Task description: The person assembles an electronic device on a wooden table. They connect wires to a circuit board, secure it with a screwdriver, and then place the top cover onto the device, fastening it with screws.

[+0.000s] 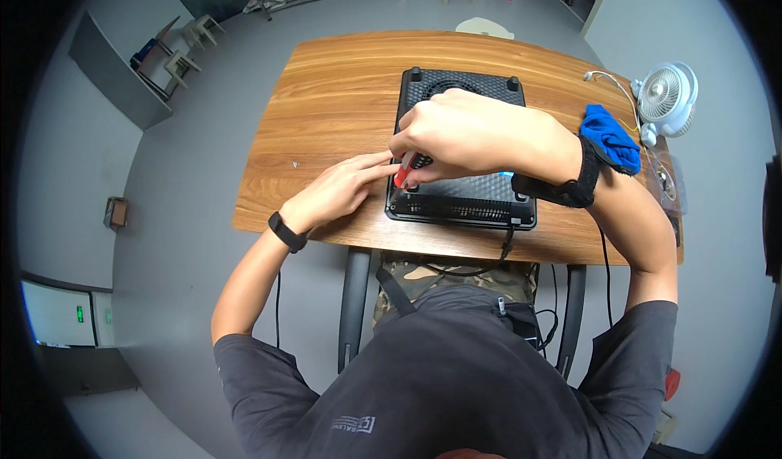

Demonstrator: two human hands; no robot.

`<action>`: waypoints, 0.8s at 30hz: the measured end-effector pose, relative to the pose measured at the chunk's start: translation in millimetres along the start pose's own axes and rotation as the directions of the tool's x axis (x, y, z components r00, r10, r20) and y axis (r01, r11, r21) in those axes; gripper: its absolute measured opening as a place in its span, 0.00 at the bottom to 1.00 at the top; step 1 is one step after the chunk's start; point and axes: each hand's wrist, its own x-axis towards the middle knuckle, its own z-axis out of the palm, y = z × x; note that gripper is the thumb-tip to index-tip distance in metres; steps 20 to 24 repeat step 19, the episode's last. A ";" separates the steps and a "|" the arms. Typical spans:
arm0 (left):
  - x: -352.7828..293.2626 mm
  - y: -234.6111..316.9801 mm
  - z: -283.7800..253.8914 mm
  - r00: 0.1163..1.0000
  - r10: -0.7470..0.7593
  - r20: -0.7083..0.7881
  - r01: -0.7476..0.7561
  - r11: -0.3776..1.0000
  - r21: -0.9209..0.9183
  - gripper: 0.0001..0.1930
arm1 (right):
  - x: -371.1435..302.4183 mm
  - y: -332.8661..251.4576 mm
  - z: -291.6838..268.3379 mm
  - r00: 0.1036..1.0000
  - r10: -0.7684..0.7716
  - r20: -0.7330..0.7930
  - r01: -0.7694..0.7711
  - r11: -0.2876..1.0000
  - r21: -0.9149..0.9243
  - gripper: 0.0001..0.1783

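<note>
A black flat appliance [456, 208] lies underside up on the wooden table, showing corner feet, a round fan grille and a slotted vent; it looks like an induction cooker. My right hand [448, 137] is bent over its left side, closed round a red-handled screwdriver [401, 174] held steeply against the lower left part. The screwdriver's tip is hard to make out. My left hand [354, 184] rests at the appliance's left edge, fingers stretched out toward the screwdriver and holding nothing. To the left, small screws [296, 164] lie on the wood.
The wooden table [326, 76] has a blue cloth [607, 133], a small white fan [668, 96] with its cable, and a clear plastic tray [669, 184] along its right side. A black power cord [507, 247] hangs from the appliance over the near edge. A white stool [484, 27] stands beyond.
</note>
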 end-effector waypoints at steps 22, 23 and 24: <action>11.1 -22.5 21.2 0.978 -0.205 0.037 0.206 0.925 -0.318 0.13 | 30.3 -19.0 12.4 0.986 -0.130 -0.107 0.110 0.978 -0.177 0.09; 11.1 -22.5 21.2 0.978 -0.205 0.037 0.206 0.925 -0.318 0.13 | 30.3 -19.0 12.4 0.986 -0.130 -0.107 0.110 0.978 -0.177 0.09; 11.1 -22.5 21.2 0.978 -0.205 0.037 0.206 0.925 -0.318 0.13 | 30.3 -19.0 12.4 0.986 -0.130 -0.107 0.110 0.978 -0.177 0.09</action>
